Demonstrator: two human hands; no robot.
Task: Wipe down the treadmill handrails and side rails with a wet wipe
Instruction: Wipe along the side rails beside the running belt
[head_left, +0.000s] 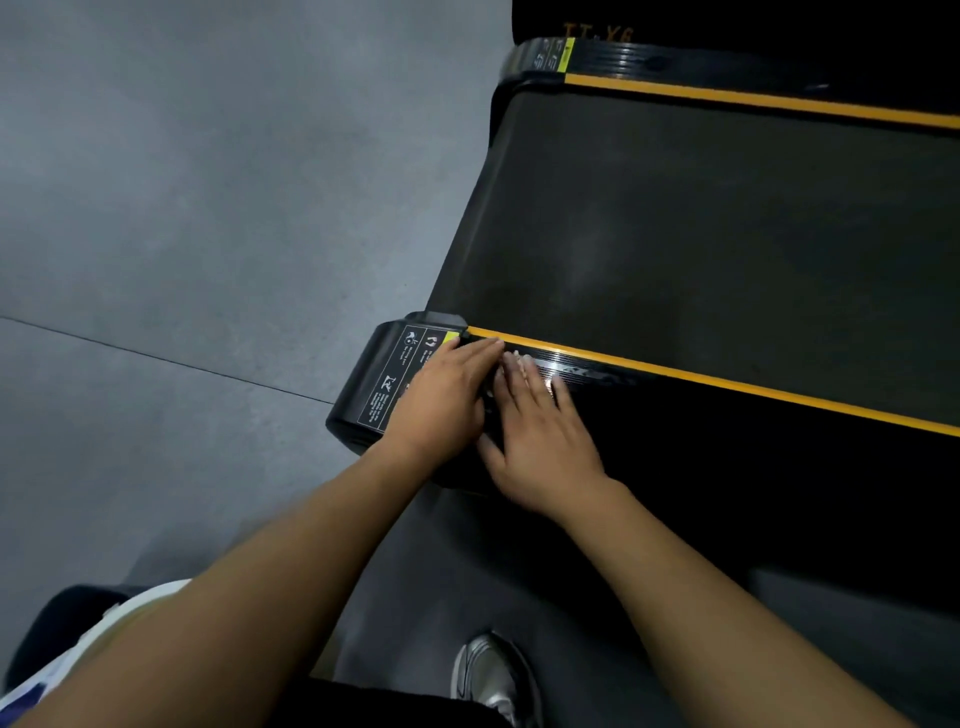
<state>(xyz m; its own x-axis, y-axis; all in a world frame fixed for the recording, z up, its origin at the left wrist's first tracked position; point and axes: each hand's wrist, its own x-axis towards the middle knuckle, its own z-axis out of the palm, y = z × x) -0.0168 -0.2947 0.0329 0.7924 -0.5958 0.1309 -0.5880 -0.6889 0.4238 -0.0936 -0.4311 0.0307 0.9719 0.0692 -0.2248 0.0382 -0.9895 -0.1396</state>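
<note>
The black near side rail (727, 410) of the treadmill runs from its rear end cap to the right, edged by a yellow stripe. Both my hands lie on it close to that end. My left hand (441, 402) rests flat over the end cap, its fingers straight. My right hand (540, 441) presses down beside it with spread fingers. A small white bit of the wet wipe (515, 358) shows at my right fingertips; the rest is hidden under the hands. The rail surface just right of my fingers glistens wet.
The dark running belt (727, 234) lies beyond the near rail, with the far side rail (753, 93) and its yellow stripe behind it. Grey floor (182, 234) spreads to the left. My shoe (493, 675) stands on the floor below the treadmill.
</note>
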